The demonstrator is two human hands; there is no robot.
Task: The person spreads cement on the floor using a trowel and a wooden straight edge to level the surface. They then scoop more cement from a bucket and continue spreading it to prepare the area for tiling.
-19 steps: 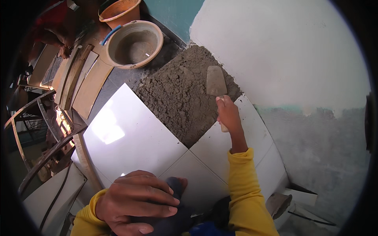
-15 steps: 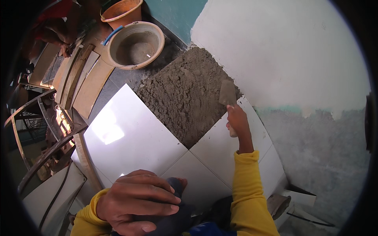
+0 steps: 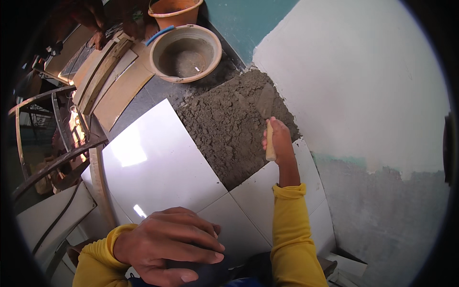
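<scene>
My right hand is closed round the wooden handle of a trowel. The trowel's flat blade points away from me, over the far right part of a bed of rough grey mortar. Mortar colour on the blade makes its outline hard to pick out. Glossy white floor tiles border the mortar on its left and near sides. Close to my body, my left hand hangs above the tiles with its fingers stretched out and slightly bent, holding nothing. A bare foot shows partly behind it.
Beyond the mortar stand a mortar-smeared basin and an orange bucket. A part-painted wall rises on the right. Boards and a metal frame lie left. Another person's hand is at the upper left.
My right hand has carried the trowel away from the mortar's near right corner, farther out and leftward over the bed. The view has shifted slightly. My left hand stays much the same.
</scene>
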